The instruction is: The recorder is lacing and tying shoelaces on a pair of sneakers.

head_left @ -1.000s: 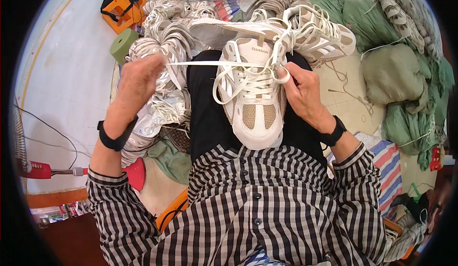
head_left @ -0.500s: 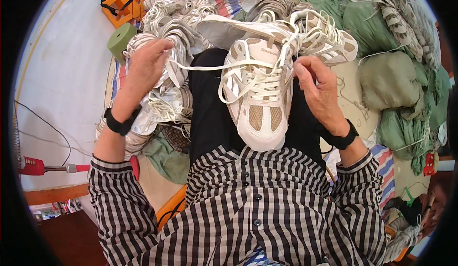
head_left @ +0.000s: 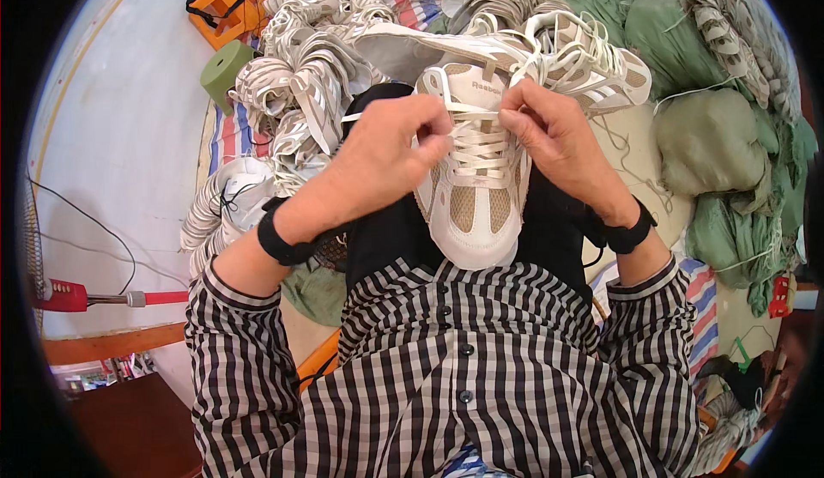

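A white and beige sneaker upper (head_left: 474,212) lies on my lap, its toe toward me. Cream shoelace (head_left: 481,154) crosses its eyelet rows below the tongue. My left hand (head_left: 395,148) is closed in a pinch on the lace at the upper's left eyelet edge, and a loose lace piece sticks out to its left. Across the tongue, my right hand (head_left: 554,130) pinches the lace by the right eyelet row. Its fingertips partly hide that row. Just beyond lies a second laced upper (head_left: 584,62), joined to a flat pale piece stretching left.
Bundles of stacked pale uppers (head_left: 300,75) lie at the far left, near a green stool-like object (head_left: 225,70) and an orange plastic frame (head_left: 225,6). Stuffed green sacks (head_left: 712,143) line the right side. A red-handled rod (head_left: 73,296) juts in at left.
My left hand has moved right, from beyond the upper's left side to its eyelets. My right hand has shifted slightly inward and up. The long stretched lace is now drawn in close.
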`<act>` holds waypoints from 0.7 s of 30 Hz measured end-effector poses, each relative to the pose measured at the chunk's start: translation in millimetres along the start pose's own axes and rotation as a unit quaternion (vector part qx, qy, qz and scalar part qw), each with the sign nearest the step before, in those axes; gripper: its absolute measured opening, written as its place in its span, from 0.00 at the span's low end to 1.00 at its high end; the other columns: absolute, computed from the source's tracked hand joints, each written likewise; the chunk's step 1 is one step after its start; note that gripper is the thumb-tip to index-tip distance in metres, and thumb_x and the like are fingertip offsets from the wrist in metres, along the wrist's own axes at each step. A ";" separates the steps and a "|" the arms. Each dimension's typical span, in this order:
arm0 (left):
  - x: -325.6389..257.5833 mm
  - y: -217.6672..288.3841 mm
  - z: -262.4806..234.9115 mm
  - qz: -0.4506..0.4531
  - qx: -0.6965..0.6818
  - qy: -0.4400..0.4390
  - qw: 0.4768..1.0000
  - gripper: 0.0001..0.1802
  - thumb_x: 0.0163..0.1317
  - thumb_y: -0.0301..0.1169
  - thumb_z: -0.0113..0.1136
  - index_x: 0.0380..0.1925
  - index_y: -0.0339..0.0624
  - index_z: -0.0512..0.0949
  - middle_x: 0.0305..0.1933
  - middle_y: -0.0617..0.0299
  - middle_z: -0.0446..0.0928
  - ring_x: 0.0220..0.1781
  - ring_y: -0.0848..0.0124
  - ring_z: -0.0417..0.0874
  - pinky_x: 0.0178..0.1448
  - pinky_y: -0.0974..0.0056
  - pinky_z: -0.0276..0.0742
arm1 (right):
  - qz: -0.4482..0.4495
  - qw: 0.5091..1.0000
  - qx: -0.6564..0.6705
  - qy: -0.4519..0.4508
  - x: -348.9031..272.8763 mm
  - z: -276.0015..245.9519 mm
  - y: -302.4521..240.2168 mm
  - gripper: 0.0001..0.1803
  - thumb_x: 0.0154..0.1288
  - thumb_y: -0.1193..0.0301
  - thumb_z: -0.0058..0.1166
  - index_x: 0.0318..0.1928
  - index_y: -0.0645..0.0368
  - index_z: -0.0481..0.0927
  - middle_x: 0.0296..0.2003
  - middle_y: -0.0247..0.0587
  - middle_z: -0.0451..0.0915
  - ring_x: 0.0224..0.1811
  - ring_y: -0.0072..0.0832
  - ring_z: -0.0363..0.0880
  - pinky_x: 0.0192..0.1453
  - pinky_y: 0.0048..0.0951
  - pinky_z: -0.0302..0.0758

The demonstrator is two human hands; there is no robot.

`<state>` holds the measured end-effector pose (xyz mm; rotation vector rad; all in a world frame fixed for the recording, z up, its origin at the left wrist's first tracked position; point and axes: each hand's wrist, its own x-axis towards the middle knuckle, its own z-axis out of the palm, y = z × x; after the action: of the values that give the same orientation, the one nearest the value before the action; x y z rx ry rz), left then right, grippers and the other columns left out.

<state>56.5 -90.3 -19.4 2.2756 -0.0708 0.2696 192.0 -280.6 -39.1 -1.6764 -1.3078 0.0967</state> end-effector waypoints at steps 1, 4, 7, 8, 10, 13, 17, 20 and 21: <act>0.7 -0.5 -4.7 -0.001 0.001 -0.001 1.000 0.05 0.59 0.25 0.61 0.31 0.37 0.75 0.27 0.67 0.72 0.29 0.79 0.70 0.35 0.70 0.67 | 0.064 0.996 0.057 -0.021 -1.2 -3.0 0.5 0.06 0.67 0.74 0.53 0.35 0.64 0.72 0.24 0.41 0.72 0.23 0.28 0.68 0.30 0.30 0.68; 5.7 -1.1 -19.7 -0.034 -0.071 -0.058 0.995 0.03 0.61 0.24 0.58 0.30 0.37 0.76 0.26 0.73 0.71 0.30 0.84 0.68 0.36 0.74 0.66 | 0.056 0.998 0.015 -0.009 -3.2 -16.6 1.0 0.06 0.67 0.73 0.54 0.35 0.64 0.73 0.20 0.37 0.69 0.23 0.22 0.64 0.29 0.27 0.66; 11.4 0.6 -28.7 -0.045 -0.099 -0.070 0.992 0.03 0.61 0.24 0.58 0.30 0.36 0.76 0.27 0.73 0.73 0.31 0.83 0.70 0.37 0.75 0.67 | 0.053 0.996 -0.018 0.063 -7.2 -50.0 0.8 0.03 0.65 0.75 0.56 0.37 0.61 0.77 0.20 0.26 0.67 0.24 0.15 0.62 0.28 0.20 0.62; 12.6 1.5 -30.6 -0.050 -0.137 -0.070 0.987 0.03 0.61 0.24 0.57 0.31 0.35 0.77 0.27 0.72 0.74 0.32 0.82 0.72 0.39 0.74 0.68 | 0.070 0.995 -0.023 0.064 -11.2 -67.7 -0.3 0.02 0.65 0.76 0.56 0.37 0.60 0.77 0.22 0.21 0.67 0.24 0.11 0.61 0.28 0.17 0.60; 15.7 3.0 -30.2 -0.043 -0.119 -0.071 0.989 0.03 0.61 0.24 0.57 0.32 0.36 0.78 0.27 0.71 0.74 0.33 0.82 0.72 0.40 0.74 0.69 | 0.136 0.984 -0.036 0.107 -22.7 -99.9 -0.7 0.04 0.65 0.76 0.56 0.40 0.59 0.77 0.24 0.20 0.68 0.23 0.08 0.60 0.26 0.15 0.56; 17.3 3.6 -22.7 -0.014 -0.089 -0.084 0.992 0.04 0.61 0.24 0.57 0.35 0.37 0.78 0.30 0.71 0.75 0.36 0.80 0.73 0.43 0.73 0.69 | 0.228 0.964 -0.003 0.135 -51.0 -142.1 -3.2 0.06 0.66 0.76 0.55 0.43 0.57 0.77 0.24 0.20 0.69 0.22 0.07 0.61 0.24 0.14 0.56; 19.9 0.2 -11.4 -0.016 -0.088 -0.060 0.994 0.10 0.60 0.24 0.58 0.43 0.39 0.78 0.38 0.69 0.76 0.41 0.78 0.74 0.47 0.71 0.71 | 0.231 0.958 0.008 0.171 -87.5 -171.8 -0.1 0.07 0.67 0.74 0.53 0.45 0.57 0.75 0.25 0.20 0.69 0.21 0.07 0.61 0.23 0.14 0.56; 19.8 -3.2 -8.5 0.043 -0.013 -0.001 0.999 0.16 0.57 0.22 0.59 0.47 0.40 0.76 0.48 0.63 0.75 0.44 0.73 0.76 0.48 0.68 0.74 | 0.230 0.952 0.026 0.198 -103.1 -190.2 12.9 0.06 0.68 0.73 0.52 0.44 0.56 0.74 0.24 0.20 0.68 0.20 0.08 0.61 0.22 0.14 0.56; 19.6 -4.3 -6.9 0.073 0.019 0.026 0.997 0.17 0.56 0.20 0.59 0.48 0.40 0.76 0.51 0.60 0.74 0.46 0.71 0.77 0.48 0.67 0.75 | 0.214 0.952 0.059 0.210 -106.7 -195.7 19.5 0.05 0.68 0.73 0.52 0.43 0.56 0.74 0.23 0.20 0.67 0.20 0.08 0.61 0.21 0.14 0.56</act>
<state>75.1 -81.5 -13.9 2.3031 -0.2061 0.4090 273.6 -485.1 0.2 -1.7336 -0.6004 0.0658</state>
